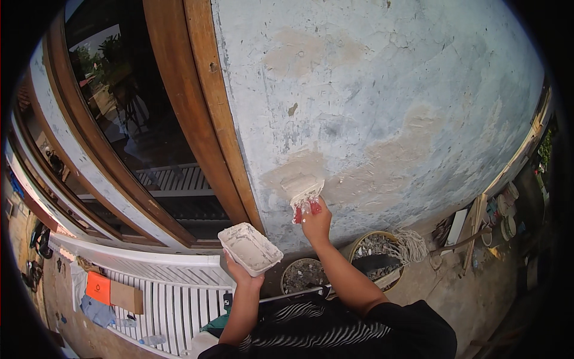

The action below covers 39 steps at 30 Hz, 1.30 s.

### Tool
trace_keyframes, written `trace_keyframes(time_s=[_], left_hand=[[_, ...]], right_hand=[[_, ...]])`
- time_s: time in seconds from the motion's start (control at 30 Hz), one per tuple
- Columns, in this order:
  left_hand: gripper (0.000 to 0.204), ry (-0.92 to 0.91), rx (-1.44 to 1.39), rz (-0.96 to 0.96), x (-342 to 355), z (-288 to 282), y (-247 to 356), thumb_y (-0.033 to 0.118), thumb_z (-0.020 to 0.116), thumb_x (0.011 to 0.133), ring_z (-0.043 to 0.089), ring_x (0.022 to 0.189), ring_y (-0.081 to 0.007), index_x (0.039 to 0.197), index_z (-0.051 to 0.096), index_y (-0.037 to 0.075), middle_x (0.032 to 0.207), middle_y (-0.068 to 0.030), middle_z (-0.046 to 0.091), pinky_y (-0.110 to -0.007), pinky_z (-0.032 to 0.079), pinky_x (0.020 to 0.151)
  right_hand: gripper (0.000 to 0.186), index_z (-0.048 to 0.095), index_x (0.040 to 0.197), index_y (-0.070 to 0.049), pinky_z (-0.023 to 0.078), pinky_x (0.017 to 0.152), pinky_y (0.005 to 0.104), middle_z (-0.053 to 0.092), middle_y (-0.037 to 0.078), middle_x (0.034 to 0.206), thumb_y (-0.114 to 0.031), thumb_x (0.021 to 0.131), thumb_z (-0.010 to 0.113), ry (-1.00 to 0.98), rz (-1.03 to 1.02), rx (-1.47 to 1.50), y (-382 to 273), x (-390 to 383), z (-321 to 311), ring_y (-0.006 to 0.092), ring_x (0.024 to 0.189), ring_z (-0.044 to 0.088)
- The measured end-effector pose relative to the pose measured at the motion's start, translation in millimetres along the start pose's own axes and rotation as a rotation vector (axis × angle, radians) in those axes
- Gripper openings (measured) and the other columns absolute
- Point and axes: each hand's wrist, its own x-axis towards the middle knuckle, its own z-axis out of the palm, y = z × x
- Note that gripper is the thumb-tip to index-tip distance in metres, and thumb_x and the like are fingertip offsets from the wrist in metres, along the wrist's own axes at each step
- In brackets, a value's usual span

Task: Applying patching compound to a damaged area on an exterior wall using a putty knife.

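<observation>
Right arm extended, fingers around scraper

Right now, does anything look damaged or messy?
Yes: the pale-blue wall is chipped and scuffed, with beige patches breaking its colour. Paste also smears the red-handled scraper and the white tub.

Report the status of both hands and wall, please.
Left hand supporting paste tub. Right hand gripping red-handled putty knife. Blade at patchy wall; nothing visibly blocking.
</observation>
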Motion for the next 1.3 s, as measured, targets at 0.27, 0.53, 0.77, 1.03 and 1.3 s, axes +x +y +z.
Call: trace_keyframes(time_s=[0.27, 0.53, 0.77, 1.03, 1.3], left_hand=[[0.059, -0.02, -0.01, -0.005, 2, 2, -2, 0.059, 0.026, 0.101, 0.056, 0.121, -0.0342, 0.138, 0.051, 0.021, 0.134, -0.0048, 0.058, -0.057, 0.044, 0.102], [0.06, -0.012, -0.025, -0.001, 4, -4, 2, 0.06, 0.027, 0.1, 0.056, 0.121, -0.0342, 0.138, 0.051, 0.021, 0.135, -0.0047, 0.058, -0.058, 0.044, 0.102], [0.061, -0.054, 0.028, -0.011, 5, 17, -5, 0.062, 0.026, 0.1, 0.056, 0.122, -0.0342, 0.138, 0.051, 0.021, 0.135, -0.0049, 0.058, -0.057, 0.043, 0.102], [0.061, -0.048, -0.035, 0.02, 7, 3, 5, 0.061, 0.026, 0.1, 0.055, 0.123, -0.0341, 0.139, 0.05, 0.021, 0.137, -0.0049, 0.057, -0.057, 0.043, 0.103], [0.062, -0.052, -0.019, -0.01, 12, 6, 1, 0.062, 0.026, 0.1, 0.054, 0.125, -0.0344, 0.141, 0.048, 0.021, 0.138, -0.0047, 0.055, -0.057, 0.042, 0.104]], right_hand=[[0.017, 0.06, 0.102, 0.001, 0.051, 0.065, 0.0411, 0.068, 0.02, 0.077, -0.007, 0.088, 0.063, -0.164, -0.117, -0.013, -63, -10, 46, 0.0334, 0.07, 0.069], [0.012, 0.058, 0.097, 0.001, 0.052, 0.065, 0.042, 0.066, 0.021, 0.076, -0.005, 0.088, 0.063, 0.002, 0.019, -0.15, -5, -4, -39, 0.0325, 0.072, 0.069], [0.017, 0.053, 0.092, 0.001, 0.048, 0.064, 0.0492, 0.061, 0.025, 0.073, -0.008, 0.084, 0.065, -0.192, -0.182, -0.208, -52, 1, 44, 0.0481, 0.073, 0.06], [0.014, 0.054, 0.09, 0.0, 0.047, 0.064, 0.0475, 0.061, 0.024, 0.079, -0.006, 0.082, 0.065, -0.071, -0.246, -0.318, -64, 13, -43, 0.0443, 0.076, 0.062], [0.019, 0.054, 0.093, 0.0, 0.051, 0.071, 0.0525, 0.064, 0.024, 0.082, -0.01, 0.082, 0.065, -0.274, -0.331, -0.678, -66, 26, 12, 0.0434, 0.08, 0.065]])
